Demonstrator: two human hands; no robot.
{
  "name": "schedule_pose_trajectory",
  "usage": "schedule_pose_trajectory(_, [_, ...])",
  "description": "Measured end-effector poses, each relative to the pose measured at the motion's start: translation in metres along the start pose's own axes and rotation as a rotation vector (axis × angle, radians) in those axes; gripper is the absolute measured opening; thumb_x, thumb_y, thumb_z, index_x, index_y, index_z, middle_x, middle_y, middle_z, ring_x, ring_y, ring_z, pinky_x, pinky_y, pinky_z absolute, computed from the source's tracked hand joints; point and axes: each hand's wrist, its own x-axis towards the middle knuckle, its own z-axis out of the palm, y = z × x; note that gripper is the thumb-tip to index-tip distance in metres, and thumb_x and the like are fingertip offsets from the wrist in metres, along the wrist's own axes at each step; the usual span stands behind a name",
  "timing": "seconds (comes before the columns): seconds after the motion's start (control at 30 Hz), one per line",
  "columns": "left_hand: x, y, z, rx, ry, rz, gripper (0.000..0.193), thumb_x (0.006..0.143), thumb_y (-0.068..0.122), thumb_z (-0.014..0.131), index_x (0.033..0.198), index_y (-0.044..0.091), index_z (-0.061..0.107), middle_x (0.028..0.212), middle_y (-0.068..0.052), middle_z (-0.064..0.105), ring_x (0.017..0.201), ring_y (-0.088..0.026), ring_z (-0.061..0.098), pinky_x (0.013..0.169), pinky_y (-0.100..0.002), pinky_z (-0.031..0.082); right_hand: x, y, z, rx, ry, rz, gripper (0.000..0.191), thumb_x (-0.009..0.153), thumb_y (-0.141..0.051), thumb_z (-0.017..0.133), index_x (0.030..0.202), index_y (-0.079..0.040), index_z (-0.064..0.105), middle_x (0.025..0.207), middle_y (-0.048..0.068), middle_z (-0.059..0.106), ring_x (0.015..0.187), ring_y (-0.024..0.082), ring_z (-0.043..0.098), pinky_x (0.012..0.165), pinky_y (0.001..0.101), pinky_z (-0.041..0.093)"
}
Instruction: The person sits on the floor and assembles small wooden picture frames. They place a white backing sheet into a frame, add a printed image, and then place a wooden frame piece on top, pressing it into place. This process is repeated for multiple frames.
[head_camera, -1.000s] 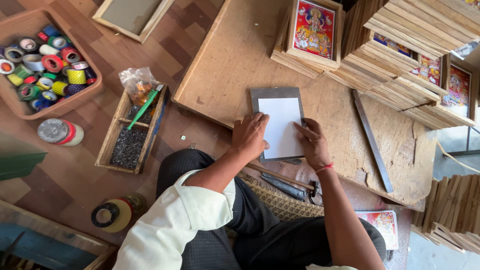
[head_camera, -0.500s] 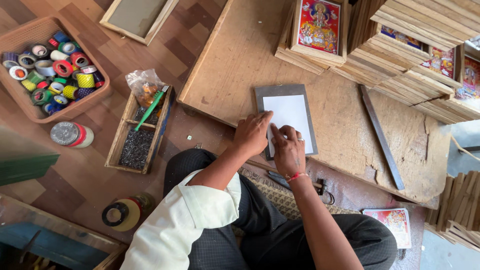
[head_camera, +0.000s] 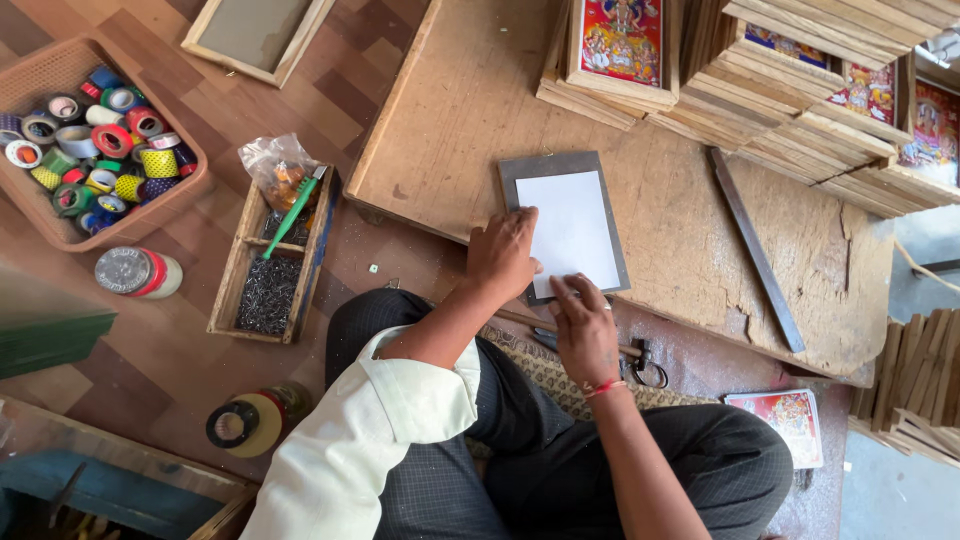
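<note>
Grey-edged board with a white sheet lies flat on the wooden worktop. The left hand presses its near-left corner, fingers spread flat. The right hand touches the near edge, fingers together, clamping nothing.

I sit on a reddish-brown patterned floor before a low, worn wooden surface, stacks of wooden frames behind it, daylight at my right.
</note>
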Motion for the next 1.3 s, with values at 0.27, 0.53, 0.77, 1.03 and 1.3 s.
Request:
schedule_pose_trajectory(0.27, [-0.002, 0.010, -0.009, 0.046, -0.093, -0.035, 0.077, 0.078, 0.029, 0.086, 0.142, 0.005, 0.050, 0.143, -0.009, 0.059, 0.132, -0.029, 0.055, 0.097, -0.051, 0.052, -0.006, -0.015, -0.030, -0.219, 0.106, -0.114, 0.033, 0.095, -0.021, 0.065, 0.126, -0.014, 0.075, 0.133, 0.019, 0.064, 0.124, 0.032, 0.061, 0.098, 0.0426, 0.055])
schedule_pose_trajectory(0.53, [-0.003, 0.007, -0.002, 0.023, 0.038, 0.020, 0.082, 0.072, 0.025, 0.089, 0.141, 0.006, 0.048, 0.142, -0.010, 0.058, 0.128, -0.031, 0.055, 0.093, -0.053, 0.050, -0.004, 0.010, -0.029, -0.247, 0.021, 0.061, 0.032, 0.100, -0.023, 0.061, 0.128, -0.016, 0.074, 0.131, 0.009, 0.066, 0.111, 0.025, 0.069, 0.093, 0.0375, 0.060])
schedule_pose_trajectory(0.77, [-0.005, 0.007, -0.005, 0.006, -0.004, 0.011, 0.077, 0.075, 0.026, 0.088, 0.139, 0.006, 0.050, 0.142, -0.010, 0.059, 0.130, -0.031, 0.055, 0.093, -0.053, 0.051, -0.001, 0.038, -0.038, -0.092, 0.160, 0.217, 0.028, 0.097, -0.021, 0.063, 0.121, -0.019, 0.076, 0.136, 0.013, 0.064, 0.102, 0.025, 0.071, 0.085, 0.0393, 0.062])
schedule_pose_trajectory(1.03, [-0.001, 0.007, -0.007, 0.025, -0.015, 0.000, 0.085, 0.075, 0.025, 0.088, 0.145, 0.003, 0.044, 0.143, -0.013, 0.057, 0.128, -0.031, 0.055, 0.094, -0.051, 0.051, 0.002, 0.041, -0.034, -0.319, -0.012, 0.270, 0.031, 0.103, -0.019, 0.059, 0.132, -0.017, 0.071, 0.139, 0.010, 0.064, 0.113, 0.027, 0.067, 0.095, 0.0429, 0.056])
schedule_pose_trajectory(1.3, [-0.002, 0.006, -0.006, 0.033, -0.039, -0.016, 0.082, 0.076, 0.022, 0.086, 0.145, 0.004, 0.045, 0.143, -0.011, 0.057, 0.127, -0.030, 0.055, 0.094, -0.052, 0.050, 0.046, 0.037, -0.046, -0.377, 0.146, 0.107, 0.031, 0.100, -0.026, 0.060, 0.129, -0.026, 0.072, 0.155, 0.013, 0.052, 0.152, 0.034, 0.034, 0.123, 0.0629, 0.018])
